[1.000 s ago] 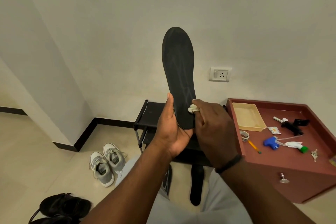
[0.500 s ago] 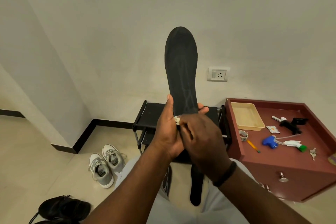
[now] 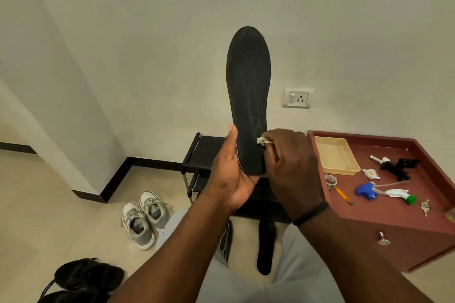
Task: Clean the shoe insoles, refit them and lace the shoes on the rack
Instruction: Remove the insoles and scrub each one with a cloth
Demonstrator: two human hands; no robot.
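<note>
Black insole (image 3: 248, 96) held upright, long axis vertical, heel end down in the left hand (image 3: 230, 174), whose fingers curl round the heel. Right hand (image 3: 288, 167) pinches a small white wipe (image 3: 263, 141) against the insole's right edge, just above the heel. Unwiped length lies upward from the wipe. Open room above; shoe rack (image 3: 202, 152) beyond, cabinet (image 3: 406, 216) right.

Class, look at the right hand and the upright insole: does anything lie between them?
Yes. A small white cloth wad, pinched by the right hand, sits against the black insole near its heel, which the left hand grips.
</note>
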